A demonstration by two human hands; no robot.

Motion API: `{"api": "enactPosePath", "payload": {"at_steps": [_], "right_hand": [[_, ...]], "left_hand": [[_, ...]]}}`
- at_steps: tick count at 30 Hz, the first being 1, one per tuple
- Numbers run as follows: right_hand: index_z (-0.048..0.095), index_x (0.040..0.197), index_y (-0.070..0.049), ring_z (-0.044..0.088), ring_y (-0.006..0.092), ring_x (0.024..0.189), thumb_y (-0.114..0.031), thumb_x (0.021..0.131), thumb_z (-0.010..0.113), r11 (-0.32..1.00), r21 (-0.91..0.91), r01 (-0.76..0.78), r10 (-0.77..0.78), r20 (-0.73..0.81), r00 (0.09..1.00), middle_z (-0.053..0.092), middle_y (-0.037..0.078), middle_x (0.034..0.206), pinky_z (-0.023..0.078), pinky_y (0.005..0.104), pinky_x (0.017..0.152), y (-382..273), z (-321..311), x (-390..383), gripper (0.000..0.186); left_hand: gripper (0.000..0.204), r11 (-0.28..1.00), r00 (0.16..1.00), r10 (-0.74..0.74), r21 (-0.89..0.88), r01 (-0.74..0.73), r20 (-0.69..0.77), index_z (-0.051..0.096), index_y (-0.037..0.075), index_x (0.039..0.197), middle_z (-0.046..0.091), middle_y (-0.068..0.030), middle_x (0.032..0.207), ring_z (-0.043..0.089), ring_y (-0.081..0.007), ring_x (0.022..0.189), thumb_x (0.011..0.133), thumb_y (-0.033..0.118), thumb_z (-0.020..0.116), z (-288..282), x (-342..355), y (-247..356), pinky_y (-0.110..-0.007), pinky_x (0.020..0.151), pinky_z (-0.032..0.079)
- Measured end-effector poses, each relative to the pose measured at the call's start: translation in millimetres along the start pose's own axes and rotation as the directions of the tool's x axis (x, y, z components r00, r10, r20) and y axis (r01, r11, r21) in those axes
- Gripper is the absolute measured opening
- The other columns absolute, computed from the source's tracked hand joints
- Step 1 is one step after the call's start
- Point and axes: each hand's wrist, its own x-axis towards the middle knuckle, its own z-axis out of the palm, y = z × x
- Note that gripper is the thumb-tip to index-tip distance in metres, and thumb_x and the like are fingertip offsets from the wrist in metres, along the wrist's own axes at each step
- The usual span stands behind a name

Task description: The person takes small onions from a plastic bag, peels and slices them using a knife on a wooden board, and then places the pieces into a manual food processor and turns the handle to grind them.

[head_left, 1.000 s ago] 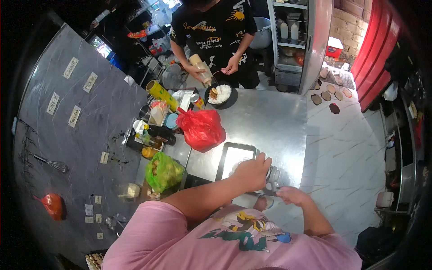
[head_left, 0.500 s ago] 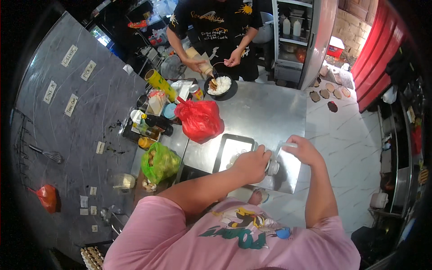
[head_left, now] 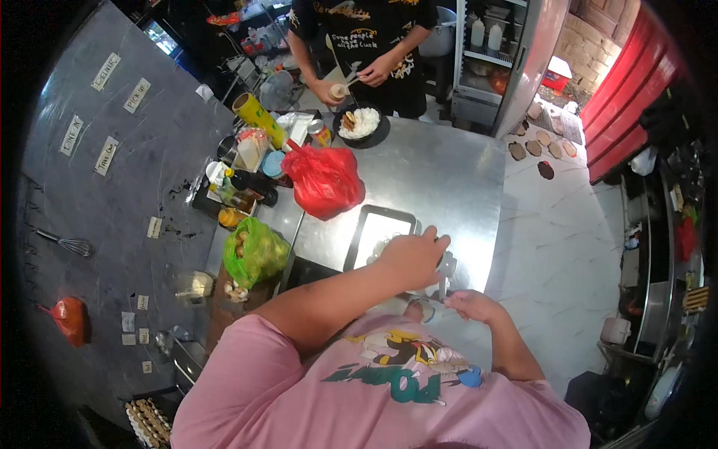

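Observation:
My left hand [head_left: 411,260] reaches across the steel table, its fingers curled over a small grey-white device [head_left: 448,265] mostly hidden beneath it. Lower and to the right, at the table's near edge, my right hand [head_left: 474,305] is closed, pinching what looks like the device's thin handle [head_left: 444,290]. I cannot make out the device's exact kind. Beside my left hand lies a flat black-edged rectangle [head_left: 372,233] with a bright white face, a tray or a tablet. Pale roundish shapes on it are partly covered by my hand.
A tied red plastic bag [head_left: 323,179] and a green bag [head_left: 256,253] stand left, near bottles and a yellow roll [head_left: 259,120]. Across the table, a co-worker holds a squeeze bottle [head_left: 338,91] and a thin utensil behind a black bowl of rice [head_left: 364,123].
My right hand has swung down toward me with the handle; my left hand stays on the device. The co-worker has lifted the squeeze bottle off the bowl. The whole view has shifted slightly.

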Motion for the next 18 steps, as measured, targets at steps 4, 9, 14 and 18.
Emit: {"api": "enactPosePath", "payload": {"at_steps": [4, 9, 14, 18], "right_hand": [[0.071, 0.099, -0.008, 0.062, 0.0176, 0.071, -0.066, 0.102, 0.072, 0.993, -0.114, -0.014, 0.004, -0.083, 0.997, 0.066, 0.004, 0.079, 0.052, 0.0363, 0.066, -8.7, -12.2, -2.4, 0.058], [0.073, 0.104, -0.007, 0.067, 0.0180, 0.079, -0.065, 0.103, 0.071, 0.997, -0.071, -0.011, 0.001, -0.135, 0.991, 0.072, 0.006, 0.090, 0.057, 0.0358, 0.073, -14.9, -22.2, -5.9, 0.058], [0.074, 0.110, -0.005, 0.069, 0.0183, 0.081, -0.063, 0.105, 0.070, 0.996, -0.076, -0.039, 0.025, -0.178, 0.984, 0.074, 0.007, 0.094, 0.058, 0.0359, 0.074, -11.3, -17.4, -16.8, 0.058], [0.072, 0.124, -0.005, 0.070, 0.0179, 0.083, -0.062, 0.105, 0.070, 0.997, -0.023, -0.073, 0.068, -0.171, 0.983, 0.074, 0.007, 0.095, 0.059, 0.0360, 0.076, -15.5, -11.9, -24.1, 0.060]], "left_hand": [[0.076, 0.991, 0.995, -0.007, -0.137, -0.006, -0.097, 0.052, 0.009, 0.151, 0.059, -0.0249, 0.138, 0.072, -0.0475, 0.113, 0.092, 0.044, 0.083, -13.4, -5.6, -9.9, -0.054, 0.095, 0.060], [0.068, 0.931, 0.981, -0.005, -0.359, -0.065, -0.191, 0.057, 0.013, 0.148, 0.059, -0.0211, 0.140, 0.068, -0.0423, 0.120, 0.090, 0.034, 0.087, -33.4, -22.9, -41.7, -0.050, 0.099, 0.057], [0.064, 0.669, 0.991, -0.074, -0.742, -0.033, -0.111, 0.056, 0.016, 0.153, 0.060, -0.0129, 0.144, 0.069, -0.0239, 0.104, 0.096, 0.026, 0.083, -12.2, -37.9, -98.5, -0.038, 0.085, 0.058], [0.051, 0.235, 0.964, -0.263, -0.966, 0.109, 0.045, 0.056, 0.018, 0.154, 0.065, -0.0066, 0.134, 0.067, -0.0171, 0.091, 0.105, 0.022, 0.071, 18.0, -61.4, -141.7, -0.030, 0.072, 0.057]]}}
